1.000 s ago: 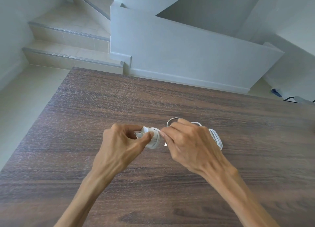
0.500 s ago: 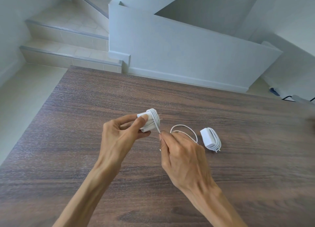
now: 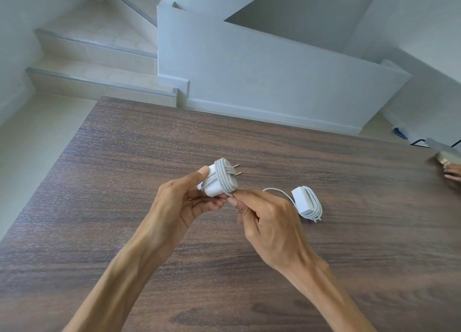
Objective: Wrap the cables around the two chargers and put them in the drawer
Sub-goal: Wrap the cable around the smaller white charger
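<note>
A: Left hand (image 3: 182,202) grips the first charger (image 3: 216,182) above the table (image 3: 124,157), thumb pressed on its top face, the other fingers curled underneath. Prongs point away, toward the stairs (image 3: 99,57).

B: And the right hand (image 3: 269,219) pinches the loose cable (image 3: 279,191) between thumb and forefinger, right at the charger's lower edge. The remaining fingers are folded in.

A: Several turns are on already, lying side by side round the body. The second charger (image 3: 306,203) lies wrapped on the wood just beside the right hand.

B: Here's my worry. That last tail arcs behind the right hand toward the second charger. I can't tell whether it touches it, but a hard pull might drag or snag it.

A: Slack is the other risk, I'd say. If the pinch eases, those smooth rounded coils could spring loose and slide off a glossy rounded block.

B: Agreed. Hard white plastic, soft corners, nothing for the cord to bite on. The cable looks matte, thin and round, fairly springy.

A: The prongs are bare metal, so a turn slipping forward could catch there.

B: Table's a dark wood-grain surface, flat, probably laminate. No drawer in sight, so stowing is yet to come.
</note>
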